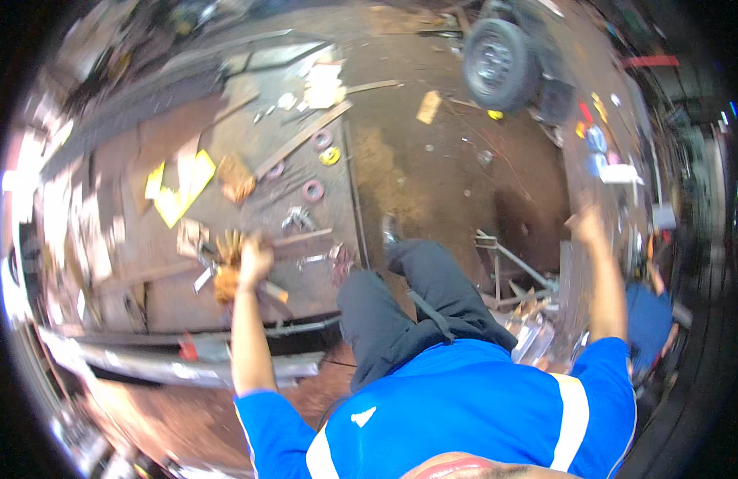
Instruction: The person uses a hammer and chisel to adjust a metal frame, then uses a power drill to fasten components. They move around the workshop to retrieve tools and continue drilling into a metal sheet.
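At the near part of the metal worktable on the left, my left hand [255, 262] is closed on a tan-and-orange work glove [227, 249]. The glove's fingers stick out on the hand's left side; motion blur softens the grip. Around it lie a brown piece of card or leather [192, 237], a thin wooden strip [301, 237] and a small silver metal part [298, 217]. My right hand [588, 225] reaches out over the right side, near the edge of a second bench, and its fingers are smeared by motion.
Tape rolls [313, 190], a yellow sheet [181, 190] and a wooden plank [303, 140] lie on the worktable [305, 275]. A wheel [500, 64] stands at the far right on the brown floor [464, 172]. A metal frame [519, 267] sits right of my legs; a person in dark blue [650, 323] is behind my right arm.
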